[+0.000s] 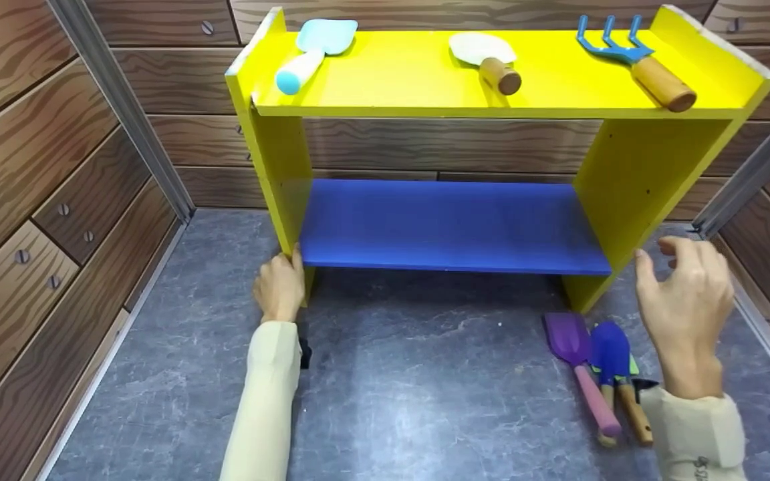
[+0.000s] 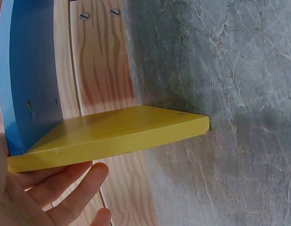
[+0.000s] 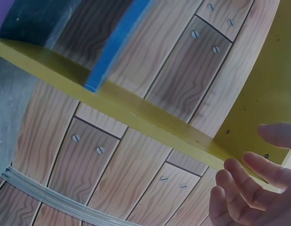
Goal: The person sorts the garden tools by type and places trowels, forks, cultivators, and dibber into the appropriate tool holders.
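A yellow shelf unit (image 1: 385,80) with a blue lower board (image 1: 452,224) stands upright on the grey floor. My left hand (image 1: 280,286) grips its left side panel near the front edge, level with the blue board. In the left wrist view the fingers (image 2: 77,193) lie along the outer face of the yellow panel. Just outside the right side panel (image 1: 652,180), my right hand (image 1: 689,294) is raised with nothing in it. Its thumb and fingers are parted and loosely bent in the right wrist view.
On the top board lie a light-blue scoop (image 1: 321,43), a white-bladed trowel (image 1: 482,50) and a blue hand rake (image 1: 625,55). By the unit's right foot are a purple shovel (image 1: 569,337) and a blue trowel (image 1: 610,347). Wood-patterned walls (image 1: 44,220) surround the floor.
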Action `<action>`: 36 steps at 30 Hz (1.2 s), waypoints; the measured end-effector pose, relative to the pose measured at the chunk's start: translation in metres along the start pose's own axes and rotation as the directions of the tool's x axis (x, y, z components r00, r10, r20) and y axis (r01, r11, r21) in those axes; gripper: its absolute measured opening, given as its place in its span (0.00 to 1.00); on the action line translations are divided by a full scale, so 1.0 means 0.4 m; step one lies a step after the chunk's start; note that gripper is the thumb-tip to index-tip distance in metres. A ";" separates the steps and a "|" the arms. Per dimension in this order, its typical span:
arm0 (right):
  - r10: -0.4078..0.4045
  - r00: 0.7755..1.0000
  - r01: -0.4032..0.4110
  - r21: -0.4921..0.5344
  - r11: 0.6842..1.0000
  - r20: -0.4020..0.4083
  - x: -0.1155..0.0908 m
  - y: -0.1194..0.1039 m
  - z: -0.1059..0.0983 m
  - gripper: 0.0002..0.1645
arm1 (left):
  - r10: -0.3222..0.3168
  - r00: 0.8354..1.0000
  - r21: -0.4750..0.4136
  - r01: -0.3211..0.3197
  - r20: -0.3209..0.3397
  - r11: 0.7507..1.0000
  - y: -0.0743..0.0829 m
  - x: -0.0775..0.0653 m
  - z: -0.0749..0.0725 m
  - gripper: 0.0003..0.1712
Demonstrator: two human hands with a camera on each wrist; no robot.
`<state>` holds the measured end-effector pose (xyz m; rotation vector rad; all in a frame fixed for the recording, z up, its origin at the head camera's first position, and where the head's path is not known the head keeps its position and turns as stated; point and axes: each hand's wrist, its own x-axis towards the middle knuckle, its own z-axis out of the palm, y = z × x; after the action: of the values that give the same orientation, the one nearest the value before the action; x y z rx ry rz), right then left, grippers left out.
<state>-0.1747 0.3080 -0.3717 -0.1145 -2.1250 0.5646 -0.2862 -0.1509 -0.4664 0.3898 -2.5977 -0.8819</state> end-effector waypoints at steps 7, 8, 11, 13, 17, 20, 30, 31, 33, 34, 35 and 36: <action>-0.013 0.999 0.014 -0.021 1.000 0.034 -0.016 0.013 0.004 0.13 | -0.016 1.000 -0.005 0.016 0.011 1.000 -0.003 0.002 0.002 0.30; -0.012 0.999 0.012 -0.022 1.000 0.039 -0.018 0.014 0.005 0.12 | -0.017 1.000 -0.005 0.017 0.014 1.000 -0.002 0.002 0.001 0.30; -0.008 0.998 0.009 -0.024 1.000 0.055 -0.022 0.017 0.005 0.12 | -0.019 1.000 -0.006 0.020 0.022 1.000 0.000 0.003 -0.001 0.31; -0.007 0.998 0.008 -0.026 1.000 0.065 -0.024 0.019 0.005 0.12 | -0.023 0.999 -0.005 0.023 0.024 1.000 0.000 0.003 -0.003 0.31; -0.011 0.997 0.013 -0.027 1.000 0.082 -0.033 0.024 0.003 0.12 | -0.018 1.000 -0.005 0.018 0.025 1.000 0.000 0.000 -0.005 0.31; -0.010 0.995 0.013 -0.029 0.999 0.096 -0.045 0.030 0.001 0.11 | -0.019 0.999 -0.007 0.019 0.030 1.000 0.001 -0.001 -0.004 0.31; 0.002 0.987 0.009 -0.066 0.998 0.163 -0.099 0.054 0.003 0.11 | -0.019 1.000 -0.011 0.019 0.023 1.000 -0.001 0.000 -0.001 0.31; 0.002 0.986 0.010 -0.070 0.998 0.167 -0.102 0.057 0.003 0.11 | -0.019 1.000 -0.011 0.019 0.025 1.000 -0.001 0.000 -0.001 0.31; -0.003 0.984 0.016 -0.074 0.997 0.176 -0.107 0.062 0.003 0.11 | -0.020 0.999 -0.009 0.020 0.026 1.000 0.000 0.000 -0.002 0.31; -0.004 0.984 0.018 -0.077 0.997 0.180 -0.108 0.065 0.002 0.11 | -0.020 0.999 -0.008 0.021 0.026 1.000 -0.001 0.000 -0.002 0.31; -0.005 0.983 0.020 -0.080 0.997 0.183 -0.110 0.067 0.001 0.11 | -0.020 0.999 -0.007 0.020 0.027 1.000 0.000 0.000 -0.002 0.31; -0.007 0.983 0.023 -0.083 0.996 0.186 -0.112 0.070 0.001 0.11 | -0.019 0.999 -0.006 0.020 0.026 1.000 -0.001 0.000 -0.002 0.31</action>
<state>-0.1523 0.3201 -0.4179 -0.0965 -2.3304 0.4918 -0.2858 -0.1517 -0.4659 0.4051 -2.6184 -0.9079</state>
